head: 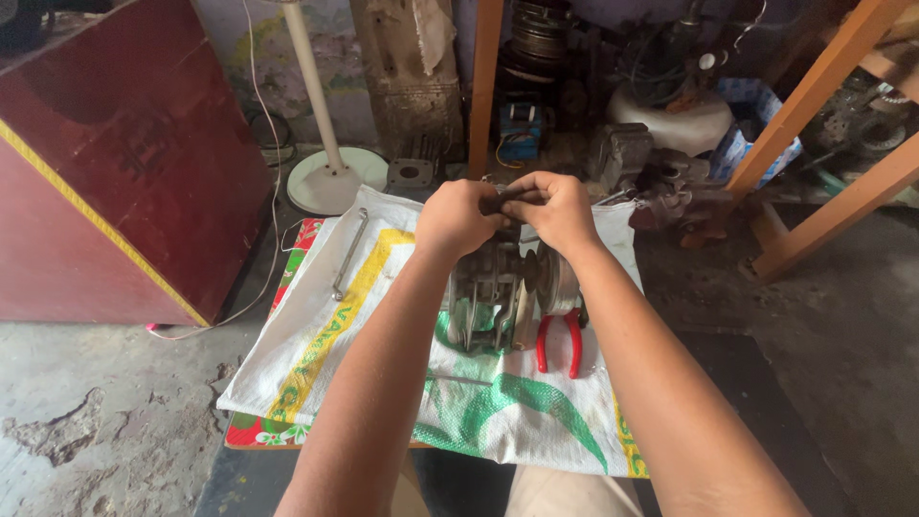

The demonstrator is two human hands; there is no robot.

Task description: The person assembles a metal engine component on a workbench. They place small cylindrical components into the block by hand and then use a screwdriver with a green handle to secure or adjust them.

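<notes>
My left hand (pixel 458 216) and my right hand (pixel 558 211) are raised together over a grey metal motor (pixel 498 287) that stands on a white woven sack (pixel 325 335). Both hands are closed on a small dark part (pixel 510 199) held between them, just above the motor's top. Red-handled pliers (pixel 558 343) lie on the sack right of the motor, under my right forearm. Several flat metal tools (pixel 481 325) lean at the motor's near side.
A bent metal rod (pixel 348 255) lies on the sack's left part. A dark red cabinet (pixel 115 163) stands at left, a white fan base (pixel 330 180) behind the sack. Motors and scrap parts (pixel 661 163) pile at the back; orange wooden frame legs (pixel 814 144) are at right.
</notes>
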